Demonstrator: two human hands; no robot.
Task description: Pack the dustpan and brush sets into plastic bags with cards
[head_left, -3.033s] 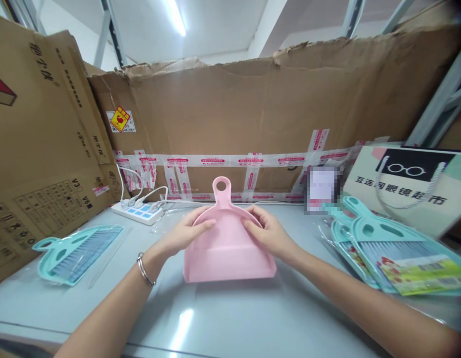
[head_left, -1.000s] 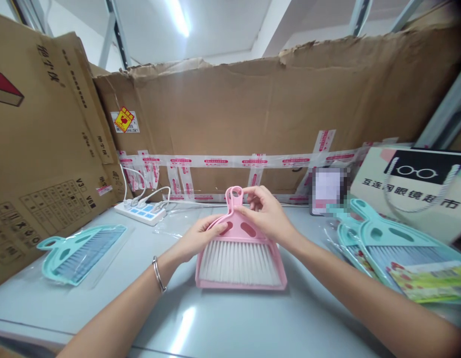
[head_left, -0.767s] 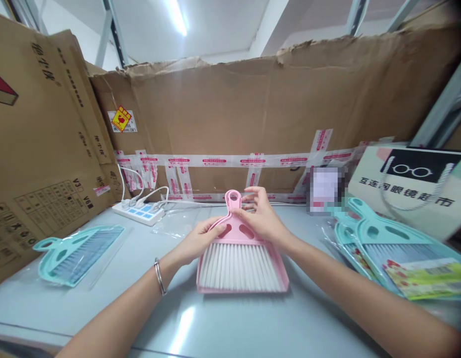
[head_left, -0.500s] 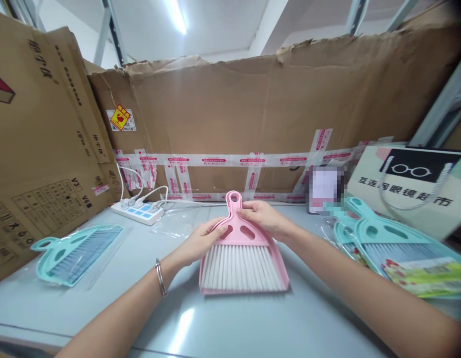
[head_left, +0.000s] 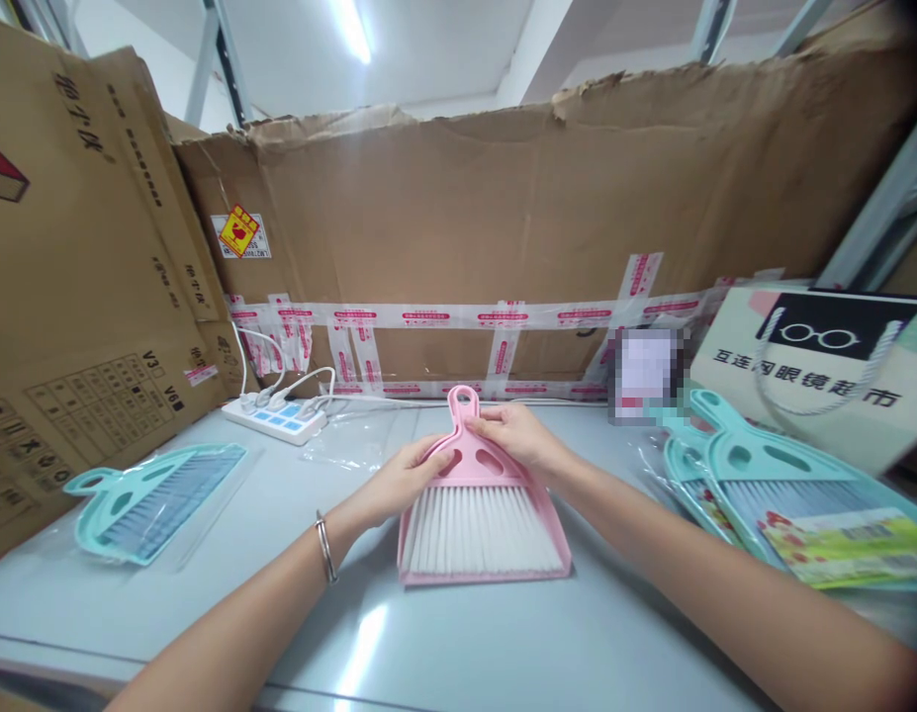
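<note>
In the middle of the head view a pink hand brush with white bristles lies nested in a pink dustpan, handles up and bristles toward me. My left hand grips the left side of the pair, its thumb by the left oval hole. My right hand is closed on the upper right side, just below the looped handle end, fingertips on the brush's neck. Parts of the fingers of both hands are hidden behind the dustpan.
A bagged teal brush set lies at left; more teal brush sets lie at right beside a paper bag. A power strip, a clear plastic wrapper and a blurred-out device stand along the cardboard wall.
The brush and dustpan have shifted very slightly, the handle end a little lower. My right hand has moved a touch left and down along the handle; both hands keep their grip.
</note>
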